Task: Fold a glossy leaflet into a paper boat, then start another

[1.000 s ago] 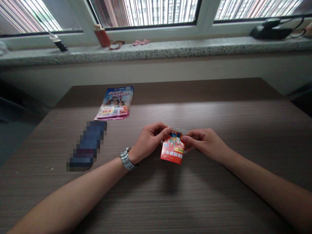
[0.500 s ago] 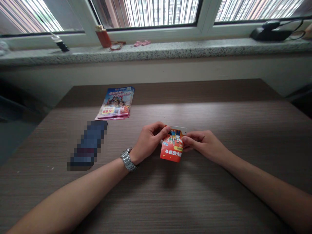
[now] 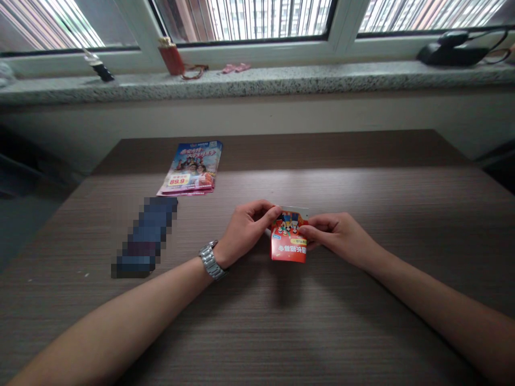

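A folded red leaflet (image 3: 288, 247) with cartoon figures and upside-down white lettering is held above the middle of the table. My left hand (image 3: 248, 230), with a metal watch (image 3: 212, 261) at the wrist, pinches its upper left corner, thumb on the printed face. At the leaflet's right edge, my right hand (image 3: 337, 234) grips it between the thumb in front and fingers behind. A pale strip shows along the top edge. The fingers behind the leaflet are partly hidden.
On the brown table (image 3: 362, 321) lie a stack of colourful leaflets (image 3: 195, 166) and a pixelated dark oblong thing (image 3: 147, 236). The stone windowsill (image 3: 289, 83) bears a red case with a cord (image 3: 172, 59), pink clips (image 3: 236, 68) and a black device (image 3: 453, 52).
The leaflet has turned slightly, its lower edge swinging right and now nearly level. Both hands keep their grip in almost the same place.
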A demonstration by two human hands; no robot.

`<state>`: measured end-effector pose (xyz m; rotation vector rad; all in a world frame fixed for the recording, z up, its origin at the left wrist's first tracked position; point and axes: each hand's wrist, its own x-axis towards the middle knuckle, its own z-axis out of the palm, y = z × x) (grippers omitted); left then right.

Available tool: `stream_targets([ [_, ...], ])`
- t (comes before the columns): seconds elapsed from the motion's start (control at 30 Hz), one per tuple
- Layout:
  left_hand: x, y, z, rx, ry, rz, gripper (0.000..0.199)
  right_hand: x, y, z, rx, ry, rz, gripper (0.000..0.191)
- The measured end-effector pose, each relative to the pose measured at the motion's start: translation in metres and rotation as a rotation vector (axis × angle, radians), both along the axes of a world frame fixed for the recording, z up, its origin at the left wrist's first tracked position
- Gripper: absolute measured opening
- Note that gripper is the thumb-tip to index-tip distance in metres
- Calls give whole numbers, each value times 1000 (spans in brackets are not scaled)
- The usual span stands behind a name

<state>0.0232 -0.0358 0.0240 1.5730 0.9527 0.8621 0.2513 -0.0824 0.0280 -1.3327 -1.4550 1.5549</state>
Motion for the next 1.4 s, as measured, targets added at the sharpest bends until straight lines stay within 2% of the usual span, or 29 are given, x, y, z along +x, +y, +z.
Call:
stream_targets([
  [0.3,0,1,2,-31,-60,-29,38,-1,-1,1,26,-47,-23,36],
  [0.6,0,1,0,14,-68,12,26,-1,-4,-6,-21,52,-21,37],
  [0.77,-1,2,0,28,-32,47,29,-2,-6,-5,-38,48,32,42],
  [1.07,0,2,-1,-5,-45,55,34,2,-3,-6,-73,50,47,42],
  [1.4,-2,4,2,-13,-61,86,33,-3,0,-3,-42,14,-27,41],
])
